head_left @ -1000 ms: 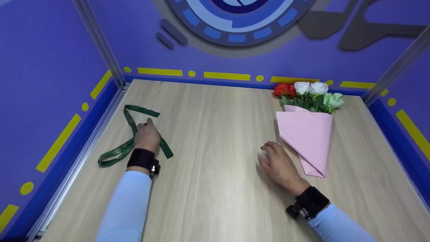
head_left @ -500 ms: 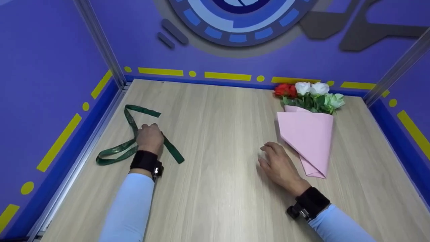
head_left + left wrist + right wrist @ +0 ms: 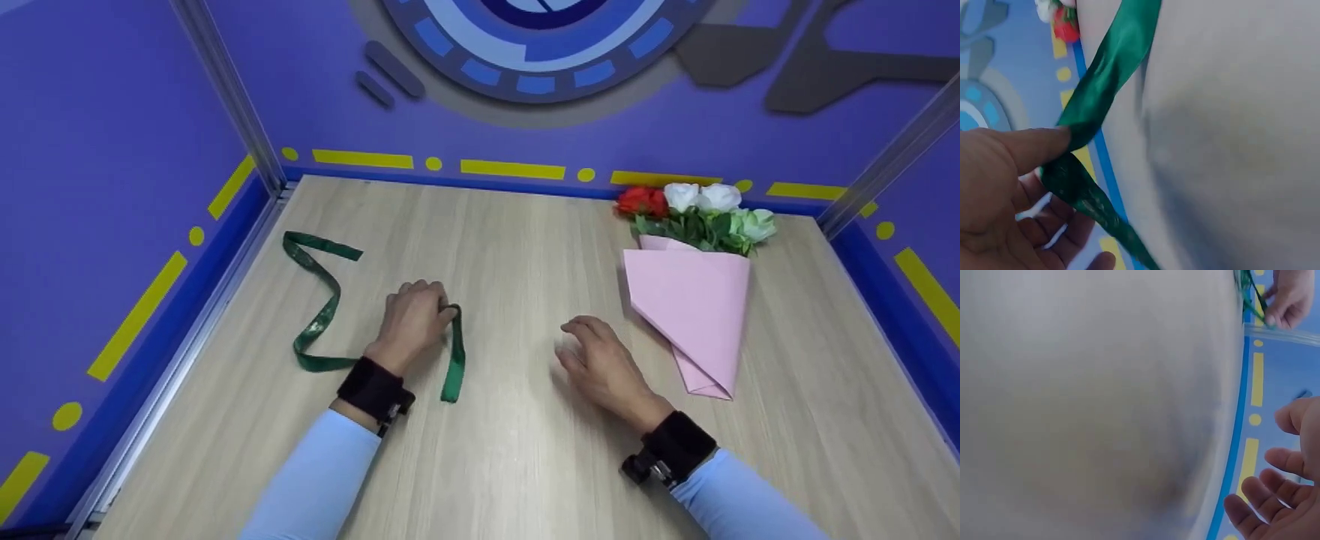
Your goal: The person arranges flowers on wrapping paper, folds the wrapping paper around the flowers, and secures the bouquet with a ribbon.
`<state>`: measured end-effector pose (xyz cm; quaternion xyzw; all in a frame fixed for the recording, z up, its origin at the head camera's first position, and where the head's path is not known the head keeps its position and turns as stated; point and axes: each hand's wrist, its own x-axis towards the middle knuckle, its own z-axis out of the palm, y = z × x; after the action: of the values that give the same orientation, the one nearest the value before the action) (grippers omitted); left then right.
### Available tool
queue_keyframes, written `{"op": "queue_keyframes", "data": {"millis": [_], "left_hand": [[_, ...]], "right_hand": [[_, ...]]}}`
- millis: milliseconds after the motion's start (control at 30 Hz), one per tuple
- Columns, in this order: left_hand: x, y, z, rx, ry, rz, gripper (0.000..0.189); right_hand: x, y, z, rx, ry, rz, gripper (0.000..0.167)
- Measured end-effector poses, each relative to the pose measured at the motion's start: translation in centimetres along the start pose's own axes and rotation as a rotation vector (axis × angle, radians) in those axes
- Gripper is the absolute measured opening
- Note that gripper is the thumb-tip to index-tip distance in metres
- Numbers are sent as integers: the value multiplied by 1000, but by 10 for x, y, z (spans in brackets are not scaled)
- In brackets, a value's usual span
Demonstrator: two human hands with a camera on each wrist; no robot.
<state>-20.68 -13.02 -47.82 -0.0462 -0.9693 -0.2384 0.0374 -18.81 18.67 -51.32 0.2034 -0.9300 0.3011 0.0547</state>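
head: bright | soft glare on table (image 3: 514, 439) | wrist views: dimmer, hazy

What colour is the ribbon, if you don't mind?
The ribbon is green, clearest in the left wrist view.

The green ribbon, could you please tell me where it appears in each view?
Head: green ribbon left of centre, held by the left hand.
Left wrist: from top edge, past the thumb, to bottom edge.
Right wrist: upper right, beside that hand.
Shared landmark: yellow wall dashes.
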Motion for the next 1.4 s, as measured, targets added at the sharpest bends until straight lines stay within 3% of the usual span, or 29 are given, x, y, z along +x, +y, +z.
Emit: {"op": "queue_keyframes", "data": {"millis": [200, 367, 567, 667, 800, 900, 1100, 1233, 1400], "left_hand": [[-8, 39, 16, -59, -42, 177, 18], [-10, 61, 31, -176, -105, 270, 18], [-7, 66, 40, -265, -208, 305, 20], [-5, 60, 39, -295, -299, 294, 16], [-3, 50, 33, -305, -412, 278, 13], [-2, 42, 29, -261, -441, 288, 17], [-1, 23, 21, -141, -406, 323, 19], [-2, 9, 14, -99, -375, 305, 17], [-6, -10, 8, -61, -339, 267, 15]], "right_hand": [[10, -24, 8, 324, -133, 170, 48], [16, -36, 17, 526, -182, 173, 37], [16, -38, 20, 761, -191, 253, 12], [15, -31, 12, 822, -206, 323, 17], [10, -16, -3, 818, -208, 409, 25], [5, -3, -16, 748, -201, 442, 27], [-7, 26, -41, 558, -170, 422, 27], [-16, 43, -57, 478, -151, 401, 25], [-33, 63, -81, 416, -156, 467, 25]]}}
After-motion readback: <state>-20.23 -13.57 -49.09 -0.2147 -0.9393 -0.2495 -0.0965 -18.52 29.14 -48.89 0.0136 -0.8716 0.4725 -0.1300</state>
